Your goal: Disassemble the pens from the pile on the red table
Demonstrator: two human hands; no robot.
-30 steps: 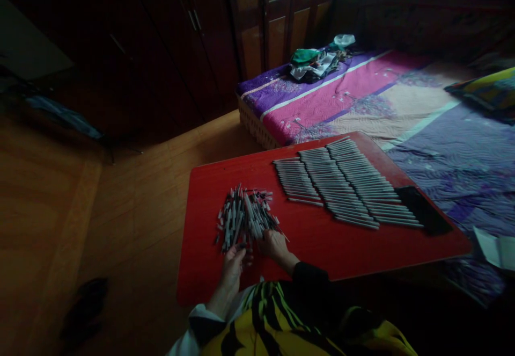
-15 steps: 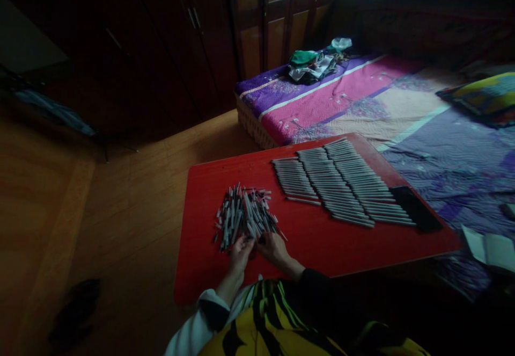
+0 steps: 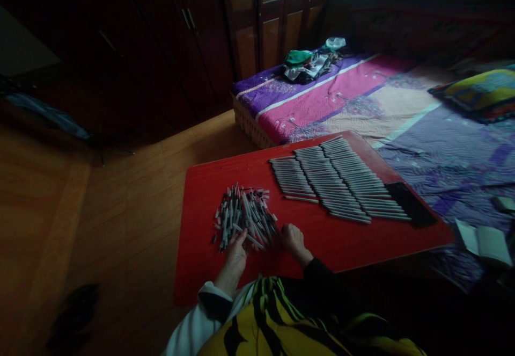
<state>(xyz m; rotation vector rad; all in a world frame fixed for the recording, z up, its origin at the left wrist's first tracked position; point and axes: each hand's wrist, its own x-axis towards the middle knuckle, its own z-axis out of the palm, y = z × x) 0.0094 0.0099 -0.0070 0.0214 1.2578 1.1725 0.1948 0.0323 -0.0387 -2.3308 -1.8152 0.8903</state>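
What the right hand [image 3: 295, 242] holds, if anything, its own turned back conceals. The left hand [image 3: 234, 259] covers some near part of the stick pile [image 3: 230, 217], where sticks hide each other (to count them is not possible). The right border cuts the pillow [image 3: 478, 94]; the bottom one cuts the yellow-black garment [image 3: 257, 330]. The dark floor object [image 3: 74, 313] is too dim to recognise.

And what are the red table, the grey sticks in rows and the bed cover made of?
Red table: perhaps painted or laminated board; its top looks smooth and evenly red.
Grey sticks: probably plastic, fairly matte; they're slim, straight and alike, but too small to be sure.
Bed cover: matte fabric, seemingly quilted; it wrinkles and shows wavy ridges.
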